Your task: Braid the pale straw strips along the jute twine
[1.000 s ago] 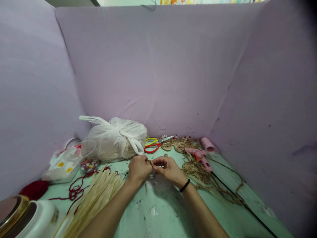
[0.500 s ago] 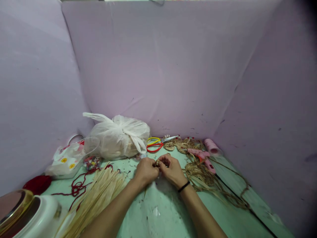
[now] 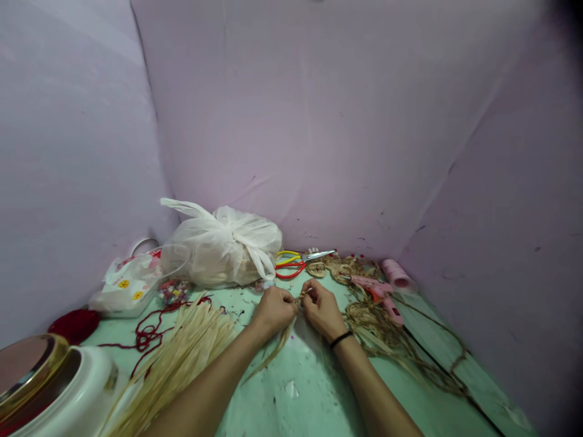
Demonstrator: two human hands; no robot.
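Note:
My left hand point(image 3: 276, 309) and my right hand point(image 3: 321, 308) meet above the middle of the table, fingers pinched close together. Between the fingertips is a small piece of tan fibre cord point(image 3: 300, 297), mostly hidden by the fingers. Below my left hand a loose raffia strand point(image 3: 277, 347) trails down toward the table. A dark band point(image 3: 341, 339) circles my right wrist. Left of my left arm lies a bundle of pale raffia point(image 3: 194, 340). Just beyond the hands are scissors point(image 3: 298, 262) with red and yellow handles.
At the back left stands a knotted white plastic bag point(image 3: 214, 249). Red yarn point(image 3: 148, 337), a bag of beads point(image 3: 173, 291) and a white jar point(image 3: 91, 382) are on the left. A pink glue gun point(image 3: 376, 290), jute cord point(image 3: 373, 321) and a pink thread spool point(image 3: 397, 274) lie right.
My fingertips have drawn slightly apart, showing more of the cord. The raffia strand below my left hand is now more visible. The whole view has shifted a little.

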